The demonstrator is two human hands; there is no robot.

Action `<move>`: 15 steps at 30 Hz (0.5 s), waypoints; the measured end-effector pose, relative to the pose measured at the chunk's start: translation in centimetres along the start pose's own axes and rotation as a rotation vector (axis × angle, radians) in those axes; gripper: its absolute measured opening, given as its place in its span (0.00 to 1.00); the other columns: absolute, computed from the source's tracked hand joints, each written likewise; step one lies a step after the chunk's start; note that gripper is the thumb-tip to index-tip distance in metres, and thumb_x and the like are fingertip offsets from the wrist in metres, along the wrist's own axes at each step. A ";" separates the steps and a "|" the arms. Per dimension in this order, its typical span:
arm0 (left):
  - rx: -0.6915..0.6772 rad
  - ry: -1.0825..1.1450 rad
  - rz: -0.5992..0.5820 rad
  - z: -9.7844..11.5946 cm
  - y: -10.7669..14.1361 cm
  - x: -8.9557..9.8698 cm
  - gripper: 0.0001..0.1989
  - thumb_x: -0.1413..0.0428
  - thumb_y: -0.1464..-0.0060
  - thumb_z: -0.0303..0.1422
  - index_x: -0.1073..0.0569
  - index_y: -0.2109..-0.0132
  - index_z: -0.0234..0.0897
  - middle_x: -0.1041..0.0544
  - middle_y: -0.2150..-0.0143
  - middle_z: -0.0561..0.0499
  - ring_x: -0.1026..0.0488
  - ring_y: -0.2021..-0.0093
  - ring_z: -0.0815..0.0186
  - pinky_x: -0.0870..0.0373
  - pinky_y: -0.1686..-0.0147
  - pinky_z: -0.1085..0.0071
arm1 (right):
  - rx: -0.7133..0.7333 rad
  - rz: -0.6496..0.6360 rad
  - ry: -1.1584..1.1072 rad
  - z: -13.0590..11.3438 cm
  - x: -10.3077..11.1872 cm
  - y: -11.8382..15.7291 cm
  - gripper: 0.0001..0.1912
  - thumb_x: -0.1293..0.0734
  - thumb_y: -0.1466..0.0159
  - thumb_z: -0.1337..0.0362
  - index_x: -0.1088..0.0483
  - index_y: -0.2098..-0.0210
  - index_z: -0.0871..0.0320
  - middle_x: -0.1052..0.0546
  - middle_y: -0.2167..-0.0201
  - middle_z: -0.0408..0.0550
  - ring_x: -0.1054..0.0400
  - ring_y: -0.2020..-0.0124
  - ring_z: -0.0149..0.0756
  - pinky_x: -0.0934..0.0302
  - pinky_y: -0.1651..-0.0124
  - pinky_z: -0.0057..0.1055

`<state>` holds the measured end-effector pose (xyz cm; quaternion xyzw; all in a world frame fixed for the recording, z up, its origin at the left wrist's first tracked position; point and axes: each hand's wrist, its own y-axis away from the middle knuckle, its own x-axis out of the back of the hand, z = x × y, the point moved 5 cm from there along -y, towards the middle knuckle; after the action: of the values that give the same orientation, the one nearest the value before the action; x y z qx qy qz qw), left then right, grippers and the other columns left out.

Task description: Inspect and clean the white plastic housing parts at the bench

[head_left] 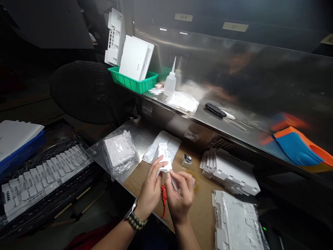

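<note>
A white plastic housing (163,150) with small slots is tilted up between my hands over the brown board. My left hand (152,180) grips its left side, the fingers along its face. With thumb and forefinger, my right hand (182,191) pinches its lower right edge; whether something small is also in that pinch is hidden. A red-handled tool (163,198) lies on the board below the hands, partly covered. Behind the housing are flat clear plastic bags (173,141). To the right stands a small pump-top bottle (186,160).
Left of the hands is a bagged stack of white housings (121,149). More stacked housings (231,170) and a wrapped pile (238,222) stand at right. A steel shelf (200,119) carries a green bin (135,82), a squeeze bottle (170,83) and a blue-orange holder (293,146).
</note>
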<state>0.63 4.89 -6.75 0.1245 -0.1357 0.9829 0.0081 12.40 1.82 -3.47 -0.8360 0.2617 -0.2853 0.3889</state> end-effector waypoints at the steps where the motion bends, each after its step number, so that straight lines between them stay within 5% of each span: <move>1: 0.005 0.018 -0.002 0.0 0.0 0.0 0.19 0.56 0.31 0.27 0.30 0.39 0.46 0.39 0.28 0.48 0.43 0.27 0.63 0.48 0.27 0.57 | 0.005 -0.007 -0.010 -0.2 -0.1 0.0 0.11 0.27 0.37 0.74 0.25 0.56 0.58 0.26 0.63 0.46 0.32 0.62 0.34 0.38 0.56 0.35; 11: 0.019 0.067 -0.030 0.4 0.2 0.1 0.19 0.56 0.31 0.27 0.30 0.39 0.46 0.39 0.27 0.47 0.45 0.26 0.60 0.49 0.28 0.55 | -0.069 0.004 -0.003 1.7 0.7 0.9 0.14 0.28 0.37 0.74 0.24 0.53 0.56 0.27 0.61 0.47 0.31 0.59 0.35 0.35 0.56 0.35; 15: 0.170 0.231 -0.034 0.8 0.0 0.9 0.17 0.51 0.32 0.32 0.29 0.40 0.46 0.38 0.27 0.49 0.47 0.25 0.58 0.54 0.26 0.56 | -0.164 0.035 -0.010 2.8 1.6 0.3 0.09 0.27 0.36 0.69 0.22 0.55 0.57 0.27 0.61 0.48 0.30 0.59 0.36 0.33 0.57 0.35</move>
<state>-0.01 4.62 -5.82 0.0129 -0.0480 0.9983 0.0297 15.36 1.97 -4.76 -0.8619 0.2966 -0.2518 0.3252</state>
